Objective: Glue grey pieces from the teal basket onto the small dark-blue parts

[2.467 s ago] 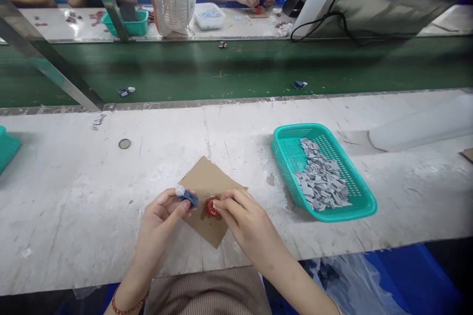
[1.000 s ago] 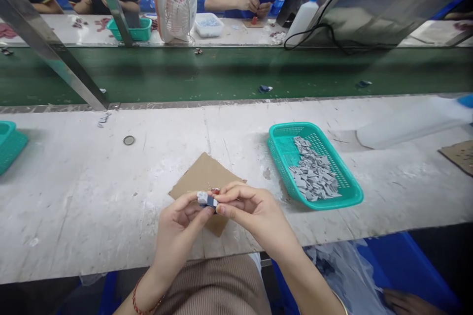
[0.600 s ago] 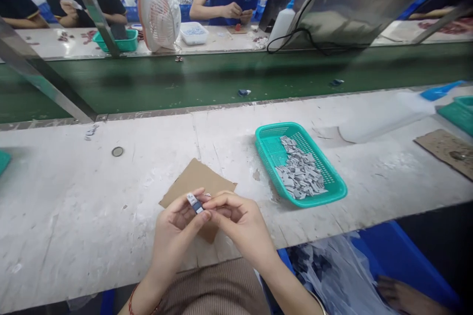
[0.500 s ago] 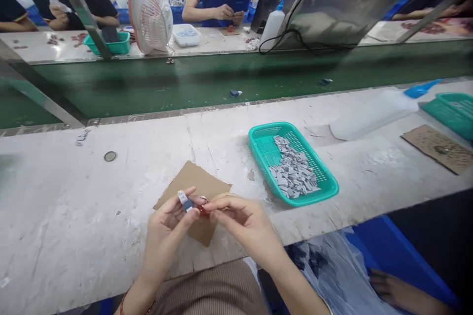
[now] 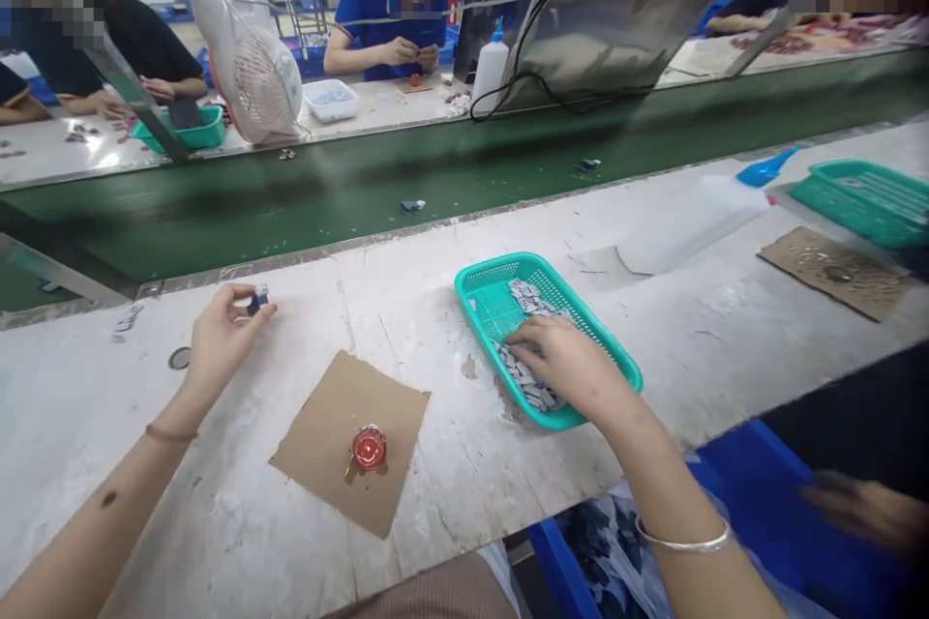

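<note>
My left hand (image 5: pixel 226 334) is over the far left of the table, pinching a small dark blue and white piece (image 5: pixel 256 300) between thumb and fingers. My right hand (image 5: pixel 566 363) reaches into a green plastic basket (image 5: pixel 475 295), fingers bent down and close together among small flat grey pieces (image 5: pixel 526 377). Whatever is between those fingertips is hidden. Between the hands lies a square of brown cardboard (image 5: pixel 326 435). On it stands a small round cap with glossy red contents (image 5: pixel 370 448), and wet smears show around it.
A white squeeze bottle (image 5: pixel 678 227) lies behind the basket, near another cardboard piece (image 5: pixel 834 271) and a second green basket (image 5: pixel 863 198). A bottle cap (image 5: pixel 179 359) rests by my left hand. Beyond the green belt (image 5: pixel 326 198) co-workers sit; a co-worker's hand (image 5: pixel 863 513) is at right.
My hands have come apart from over the cardboard. The left carried the blue and white piece away to the far left; the right went into the basket. The red-filled cap is now uncovered.
</note>
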The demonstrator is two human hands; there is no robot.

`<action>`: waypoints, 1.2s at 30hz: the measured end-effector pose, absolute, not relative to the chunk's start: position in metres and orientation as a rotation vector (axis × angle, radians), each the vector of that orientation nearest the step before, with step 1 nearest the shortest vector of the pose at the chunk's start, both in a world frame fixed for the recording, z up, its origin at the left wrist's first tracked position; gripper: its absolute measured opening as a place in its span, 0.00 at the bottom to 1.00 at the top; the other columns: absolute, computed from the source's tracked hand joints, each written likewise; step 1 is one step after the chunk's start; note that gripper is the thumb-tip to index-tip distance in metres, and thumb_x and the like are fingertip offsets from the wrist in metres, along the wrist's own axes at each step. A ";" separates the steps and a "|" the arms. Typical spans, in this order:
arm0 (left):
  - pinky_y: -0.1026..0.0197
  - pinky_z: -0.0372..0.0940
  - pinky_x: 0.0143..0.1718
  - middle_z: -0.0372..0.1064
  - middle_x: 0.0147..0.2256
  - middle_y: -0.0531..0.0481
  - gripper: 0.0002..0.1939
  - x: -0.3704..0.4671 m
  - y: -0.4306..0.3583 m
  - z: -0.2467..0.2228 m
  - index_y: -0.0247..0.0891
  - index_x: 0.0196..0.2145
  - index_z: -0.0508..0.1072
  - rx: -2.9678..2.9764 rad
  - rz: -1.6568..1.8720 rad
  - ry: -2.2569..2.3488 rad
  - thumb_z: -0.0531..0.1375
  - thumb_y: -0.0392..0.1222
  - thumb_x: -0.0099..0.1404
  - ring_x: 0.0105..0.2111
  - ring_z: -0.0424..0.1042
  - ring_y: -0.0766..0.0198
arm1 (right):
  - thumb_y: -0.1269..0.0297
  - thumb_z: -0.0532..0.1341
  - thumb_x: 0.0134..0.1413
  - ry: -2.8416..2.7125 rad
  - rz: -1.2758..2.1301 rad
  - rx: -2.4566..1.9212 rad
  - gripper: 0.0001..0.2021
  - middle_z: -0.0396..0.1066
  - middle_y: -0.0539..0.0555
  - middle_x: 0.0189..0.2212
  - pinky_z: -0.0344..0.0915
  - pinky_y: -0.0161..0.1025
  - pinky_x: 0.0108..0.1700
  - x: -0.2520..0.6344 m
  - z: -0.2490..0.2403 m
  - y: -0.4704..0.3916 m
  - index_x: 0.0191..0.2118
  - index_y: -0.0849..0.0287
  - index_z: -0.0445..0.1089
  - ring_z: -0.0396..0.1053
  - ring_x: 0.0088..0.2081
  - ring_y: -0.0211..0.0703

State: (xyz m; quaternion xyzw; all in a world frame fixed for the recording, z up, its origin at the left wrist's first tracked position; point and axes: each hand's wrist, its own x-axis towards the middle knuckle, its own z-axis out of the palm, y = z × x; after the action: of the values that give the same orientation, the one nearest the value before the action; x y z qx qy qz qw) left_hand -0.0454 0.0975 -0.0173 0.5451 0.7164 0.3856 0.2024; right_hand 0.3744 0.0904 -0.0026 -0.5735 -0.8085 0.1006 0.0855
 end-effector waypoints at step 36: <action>0.58 0.70 0.44 0.74 0.45 0.36 0.19 0.069 0.227 0.005 0.27 0.50 0.70 1.337 1.071 1.464 0.50 0.29 0.64 0.38 0.75 0.62 | 0.79 0.51 0.62 -2.472 0.471 -0.981 0.17 0.76 0.62 0.44 0.75 0.47 0.46 0.316 -0.033 -0.007 0.49 0.61 0.72 0.73 0.46 0.50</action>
State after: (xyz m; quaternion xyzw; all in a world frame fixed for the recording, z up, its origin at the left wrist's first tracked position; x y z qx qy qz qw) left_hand 0.0690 0.2267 0.0054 0.5357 0.5868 0.4291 0.4296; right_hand 0.3163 -0.0069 -0.0333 -0.3544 -0.8932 0.1700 0.2185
